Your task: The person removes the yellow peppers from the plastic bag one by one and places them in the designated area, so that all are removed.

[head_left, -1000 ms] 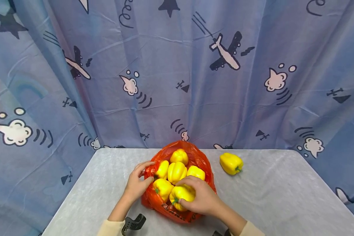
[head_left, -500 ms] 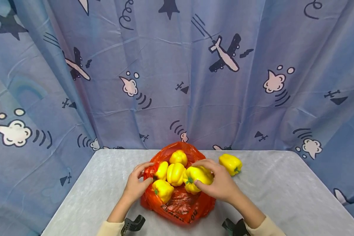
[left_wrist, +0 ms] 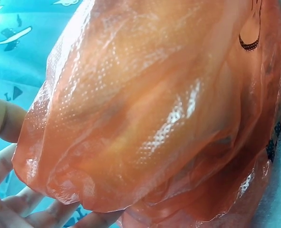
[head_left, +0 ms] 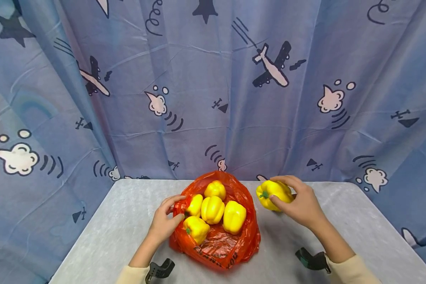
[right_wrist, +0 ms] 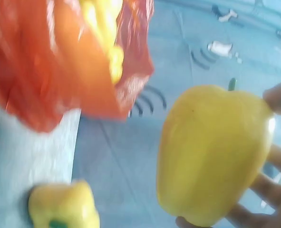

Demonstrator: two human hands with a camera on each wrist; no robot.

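A red plastic bag [head_left: 234, 254] stands mouth-up on the table, with several yellow bell peppers [head_left: 234, 217] inside. At its left rim, my left hand [head_left: 166, 221] grips the plastic between thumb and fingers; the left wrist view shows the fingers [left_wrist: 50, 213] behind the crinkled film. To the right of the bag, my right hand [head_left: 303, 205] holds another yellow bell pepper [right_wrist: 211, 152], its green stem towards the bag in the head view. One more bell pepper [right_wrist: 64, 206] lies on the table, hidden behind the held one in the head view.
The table [head_left: 127, 221] has a pale grey cloth. A blue patterned curtain [head_left: 184, 79] hangs right behind its back edge and along the sides. Black wrist mounts [head_left: 160, 270] are strapped to both forearms.
My right hand has lifted a bell pepper from the front of the bag and carried it right, out over the table. The left hand stays on the bag rim.
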